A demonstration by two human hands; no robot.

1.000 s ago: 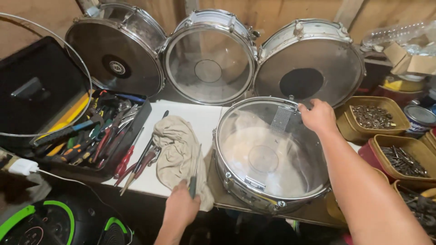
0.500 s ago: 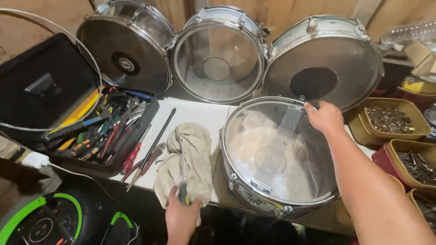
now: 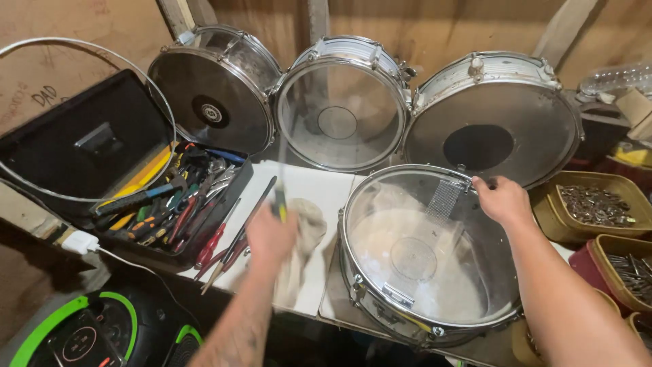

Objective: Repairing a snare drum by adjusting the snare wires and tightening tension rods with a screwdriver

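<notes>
I see the snare drum (image 3: 424, 261) lying flat at the bench's front edge, my right hand (image 3: 501, 199) pinching its far rim. My left hand (image 3: 270, 238), blurred, grips a screwdriver (image 3: 279, 197) above the rag (image 3: 302, 248), beside the open toolbox (image 3: 102, 163).

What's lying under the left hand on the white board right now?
A crumpled beige rag lies under the left hand, which holds a blurred yellow-handled tool. The hand and forearm cover the rag's middle, so anything beneath there is hidden.
</notes>
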